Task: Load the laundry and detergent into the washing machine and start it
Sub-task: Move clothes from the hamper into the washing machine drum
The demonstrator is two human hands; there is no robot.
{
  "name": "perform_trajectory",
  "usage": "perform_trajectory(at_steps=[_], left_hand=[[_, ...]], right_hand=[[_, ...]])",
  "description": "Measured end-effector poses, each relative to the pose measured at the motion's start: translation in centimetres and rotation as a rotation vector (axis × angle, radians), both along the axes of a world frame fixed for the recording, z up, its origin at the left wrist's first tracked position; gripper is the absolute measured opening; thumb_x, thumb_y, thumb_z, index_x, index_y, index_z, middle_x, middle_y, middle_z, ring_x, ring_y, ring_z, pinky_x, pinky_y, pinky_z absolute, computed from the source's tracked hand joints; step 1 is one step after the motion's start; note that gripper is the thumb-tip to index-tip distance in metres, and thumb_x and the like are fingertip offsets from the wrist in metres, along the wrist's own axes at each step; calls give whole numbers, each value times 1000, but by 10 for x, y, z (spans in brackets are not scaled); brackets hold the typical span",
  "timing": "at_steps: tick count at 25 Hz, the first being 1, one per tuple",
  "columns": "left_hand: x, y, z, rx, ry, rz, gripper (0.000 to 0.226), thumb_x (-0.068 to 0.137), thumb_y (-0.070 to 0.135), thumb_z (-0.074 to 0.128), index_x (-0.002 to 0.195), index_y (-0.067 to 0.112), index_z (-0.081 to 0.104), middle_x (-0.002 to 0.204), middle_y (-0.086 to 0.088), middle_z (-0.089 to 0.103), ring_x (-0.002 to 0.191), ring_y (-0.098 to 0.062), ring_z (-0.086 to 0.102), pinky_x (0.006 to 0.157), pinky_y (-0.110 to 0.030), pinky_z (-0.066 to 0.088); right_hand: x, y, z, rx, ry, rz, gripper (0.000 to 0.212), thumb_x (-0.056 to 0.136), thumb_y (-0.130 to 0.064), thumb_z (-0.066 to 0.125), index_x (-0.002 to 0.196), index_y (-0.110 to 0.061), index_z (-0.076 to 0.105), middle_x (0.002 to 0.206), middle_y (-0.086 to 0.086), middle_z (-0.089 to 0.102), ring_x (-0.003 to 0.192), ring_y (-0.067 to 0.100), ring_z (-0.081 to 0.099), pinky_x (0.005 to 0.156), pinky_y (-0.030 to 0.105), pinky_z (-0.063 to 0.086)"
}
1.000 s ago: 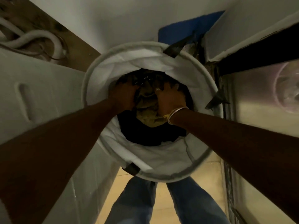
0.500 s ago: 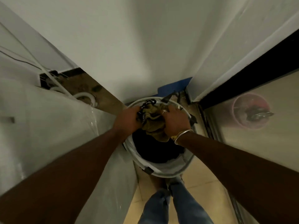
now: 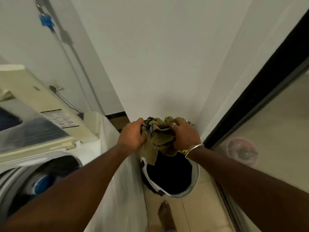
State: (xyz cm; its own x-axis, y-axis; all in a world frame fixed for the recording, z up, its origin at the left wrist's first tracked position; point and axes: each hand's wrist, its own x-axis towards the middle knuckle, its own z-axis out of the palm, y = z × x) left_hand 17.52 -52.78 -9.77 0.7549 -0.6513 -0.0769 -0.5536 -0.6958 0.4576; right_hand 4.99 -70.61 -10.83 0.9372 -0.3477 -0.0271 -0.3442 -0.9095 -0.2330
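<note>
olive garment (image 3: 157, 139), white hamper (image 3: 195, 174)

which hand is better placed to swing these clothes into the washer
Left, probably: the left hand holds the olive clothes on the side nearest the washer drum, open at lower left. The right hand sits on the far side, above the hamper.

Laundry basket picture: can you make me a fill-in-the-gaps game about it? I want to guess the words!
The left hand and right hand grip the clothes bundle; the bangle sits on the ____ wrist.
The laundry basket stands on the tiled ____.
The washing machine is on the person's ____ side.
Missing words: right, floor, left.
</note>
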Motion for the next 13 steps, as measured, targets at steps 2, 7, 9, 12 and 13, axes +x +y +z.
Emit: perform_trajectory(at_steps=[2, 7, 9, 12, 13], left_hand=[[-16, 19, 43, -34, -70, 7, 17, 80, 25, 61, 84, 27, 44, 73, 4, 58, 69, -21, 57, 57, -33, 47], [-87, 88, 167, -93, -268, 16, 19, 79, 25, 62, 91, 26, 47, 79, 4, 57, 72, -23, 55, 58, -32, 40], [-109, 123, 215, -122, -321, 39, 20, 81, 26, 63, 93, 28, 47, 82, 5, 57, 75, -21, 56, 59, -32, 42], [-129, 182, 272, -148, -389, 93, 21, 81, 26, 63, 96, 28, 48, 88, 3, 62, 78, -21, 58, 64, -37, 50], [-133, 202, 287, -157, -409, 118, 21, 81, 25, 63, 96, 28, 48, 89, 3, 62, 79, -21, 58, 64, -38, 51]], right_hand=[[-15, 15, 42, -41, -83, 26, 55, 69, -22, 69, 124, -24, 63, 110, 9, 59, 99, 35, 58, 78, 39, 51], [-83, 80, 157, -115, -252, 69, 32, 85, -34, 63, 115, -23, 66, 100, 10, 59, 89, 33, 59, 65, 30, 38], [-98, 108, 195, -114, -276, 76, 35, 85, -33, 61, 121, -29, 62, 102, 7, 56, 90, 31, 58, 65, 29, 39], [-102, 156, 245, -107, -346, 115, 40, 84, -27, 63, 124, -33, 61, 99, 4, 55, 85, 29, 57, 61, 28, 41], [-101, 175, 259, -98, -366, 136, 40, 85, -26, 63, 124, -33, 61, 98, 3, 55, 84, 27, 56, 61, 28, 41]])
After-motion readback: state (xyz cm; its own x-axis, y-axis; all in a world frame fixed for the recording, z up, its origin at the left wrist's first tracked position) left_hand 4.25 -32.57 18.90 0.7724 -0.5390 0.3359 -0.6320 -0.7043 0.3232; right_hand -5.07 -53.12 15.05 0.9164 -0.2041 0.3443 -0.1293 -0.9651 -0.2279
